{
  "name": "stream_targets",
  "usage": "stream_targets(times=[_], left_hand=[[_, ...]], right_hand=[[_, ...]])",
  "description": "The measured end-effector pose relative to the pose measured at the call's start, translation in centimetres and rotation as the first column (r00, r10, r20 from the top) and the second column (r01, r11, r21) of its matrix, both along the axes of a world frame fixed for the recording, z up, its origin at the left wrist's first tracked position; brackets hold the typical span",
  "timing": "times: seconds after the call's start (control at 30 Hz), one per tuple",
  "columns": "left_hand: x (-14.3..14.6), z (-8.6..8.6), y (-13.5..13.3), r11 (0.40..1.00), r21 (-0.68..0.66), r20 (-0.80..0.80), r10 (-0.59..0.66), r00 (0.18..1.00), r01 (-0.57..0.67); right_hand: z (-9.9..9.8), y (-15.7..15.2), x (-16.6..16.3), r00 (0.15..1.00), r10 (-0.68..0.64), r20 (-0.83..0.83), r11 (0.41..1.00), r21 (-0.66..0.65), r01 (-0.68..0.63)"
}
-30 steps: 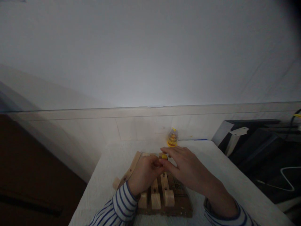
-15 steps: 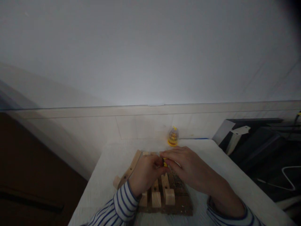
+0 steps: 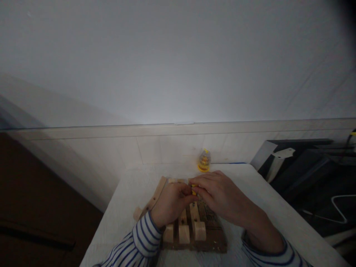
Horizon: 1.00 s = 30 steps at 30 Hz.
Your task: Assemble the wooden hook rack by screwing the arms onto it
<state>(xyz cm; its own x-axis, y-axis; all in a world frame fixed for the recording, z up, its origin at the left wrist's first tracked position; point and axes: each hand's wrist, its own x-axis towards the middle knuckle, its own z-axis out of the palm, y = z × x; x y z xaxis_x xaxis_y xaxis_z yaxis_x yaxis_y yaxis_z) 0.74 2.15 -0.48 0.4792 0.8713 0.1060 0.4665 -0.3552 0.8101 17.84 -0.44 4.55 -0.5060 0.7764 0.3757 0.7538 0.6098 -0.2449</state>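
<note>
Above the wooden pieces, my left hand [image 3: 174,202] and my right hand [image 3: 221,196] meet fingertip to fingertip. Both are closed in a pinch around a small yellow piece with a dark part [image 3: 194,190], mostly covered by the fingers, so its kind is unclear. Under them lies a brown board [image 3: 211,241], seemingly cardboard, with several light wooden strips ending in blocks [image 3: 200,231]. Farther left, a longer wooden strip with dark holes [image 3: 157,193] slants outward, with another wooden block [image 3: 137,214] by its near end.
A clear domed container with a yellow base [image 3: 204,161] stands at the back of the white table [image 3: 111,226], near the wall. Dark panels and a white metal bracket [image 3: 283,152] sit at the right. Dark brown furniture [image 3: 41,200] stands at the left.
Both hands keep their pinch with only slight finger movement; a little more of the yellow piece shows at its top. The view has shifted very slightly.
</note>
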Motion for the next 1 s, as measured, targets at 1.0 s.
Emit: stream_targets(times=[1.0], left_hand=[[-0.17, -0.17, -0.02, 0.999, 0.039, -0.016, 0.019, 1.000, -0.018]], right_hand=[[0.03, -0.09, -0.44, 0.993, -0.083, 0.081, 0.996, -0.014, 0.084]])
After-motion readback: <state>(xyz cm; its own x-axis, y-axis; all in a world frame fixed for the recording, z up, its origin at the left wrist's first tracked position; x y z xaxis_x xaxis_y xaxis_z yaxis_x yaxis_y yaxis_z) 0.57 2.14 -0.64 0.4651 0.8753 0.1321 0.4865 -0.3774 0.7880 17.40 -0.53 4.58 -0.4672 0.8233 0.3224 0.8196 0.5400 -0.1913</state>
